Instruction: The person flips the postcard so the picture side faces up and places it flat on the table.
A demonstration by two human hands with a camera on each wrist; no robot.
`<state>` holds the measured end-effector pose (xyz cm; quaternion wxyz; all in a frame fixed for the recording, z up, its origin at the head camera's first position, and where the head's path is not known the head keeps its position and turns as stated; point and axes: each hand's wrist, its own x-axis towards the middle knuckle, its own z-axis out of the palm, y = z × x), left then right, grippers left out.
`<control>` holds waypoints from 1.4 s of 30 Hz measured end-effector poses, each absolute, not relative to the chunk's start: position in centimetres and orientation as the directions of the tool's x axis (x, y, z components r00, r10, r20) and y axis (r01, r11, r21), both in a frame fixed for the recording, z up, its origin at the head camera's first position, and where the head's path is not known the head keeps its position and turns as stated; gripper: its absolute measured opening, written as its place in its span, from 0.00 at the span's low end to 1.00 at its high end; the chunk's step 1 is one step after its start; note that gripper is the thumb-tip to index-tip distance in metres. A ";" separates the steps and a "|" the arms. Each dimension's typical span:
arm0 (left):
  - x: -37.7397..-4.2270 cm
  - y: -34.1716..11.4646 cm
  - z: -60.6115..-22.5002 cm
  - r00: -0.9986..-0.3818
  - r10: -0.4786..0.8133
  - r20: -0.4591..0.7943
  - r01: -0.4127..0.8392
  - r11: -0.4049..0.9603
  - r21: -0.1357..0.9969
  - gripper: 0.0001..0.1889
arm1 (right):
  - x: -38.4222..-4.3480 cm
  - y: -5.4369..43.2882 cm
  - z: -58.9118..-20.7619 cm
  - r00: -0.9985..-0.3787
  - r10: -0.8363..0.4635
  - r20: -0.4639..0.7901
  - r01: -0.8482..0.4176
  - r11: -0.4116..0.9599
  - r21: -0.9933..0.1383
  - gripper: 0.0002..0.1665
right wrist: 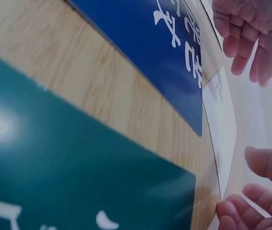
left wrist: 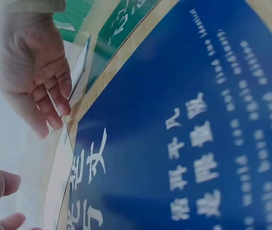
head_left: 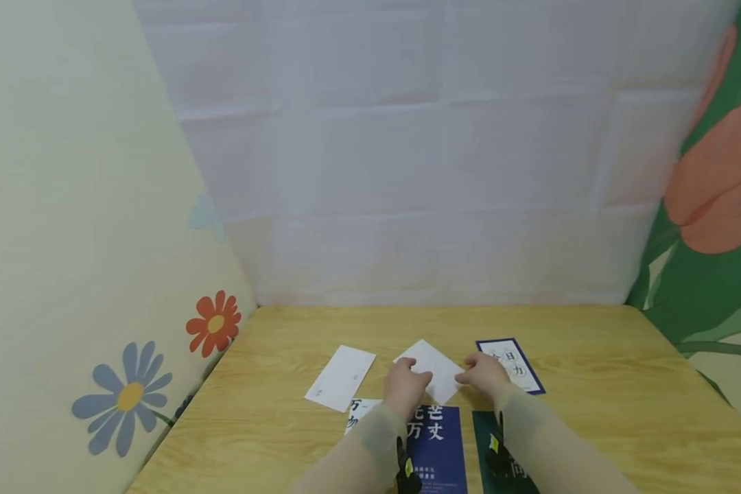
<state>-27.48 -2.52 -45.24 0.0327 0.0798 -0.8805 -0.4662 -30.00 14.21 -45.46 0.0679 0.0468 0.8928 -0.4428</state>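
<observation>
A white card (head_left: 431,367) lies turned like a diamond on the wooden table, between the two hands. My left hand (head_left: 405,388) is at its left side, thumb and fingers apart. At the card's right corner is my right hand (head_left: 485,375), fingertips right at the edge; the right wrist view shows its thumb (right wrist: 265,162) held away from the loosely bent fingers. Just below the white card lies a blue card (head_left: 437,449) with white characters. A dark green card (head_left: 494,446) is partly hidden under the right forearm. The right hand overlaps a blue-bordered white card (head_left: 523,370).
Another white card (head_left: 341,377) lies on the table (head_left: 272,425) at the left. Below it, a card with dark characters (head_left: 363,410) is partly covered by the left forearm. A creased white sheet (head_left: 432,158) hangs behind the table, between a flowered wall (head_left: 68,240) and a green floral surface (head_left: 716,288).
</observation>
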 end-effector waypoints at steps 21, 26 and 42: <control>-30.3 -4.8 -46.1 -1.000 -0.014 0.008 -0.009 0.902 0.432 0.32 | -29.8 12.8 -45.7 -0.989 0.041 -0.140 0.128 0.706 -0.696 0.34; -30.3 -4.9 -45.8 -1.000 0.024 -0.017 0.016 0.938 0.348 0.25 | -29.9 12.8 -45.5 -0.997 0.015 -0.080 0.063 0.776 -0.628 0.32; -29.8 -5.1 -45.7 -0.999 -0.054 0.009 -0.048 0.948 0.315 0.27 | -30.6 12.9 -45.8 -0.986 0.146 -0.078 0.156 0.663 -0.732 0.31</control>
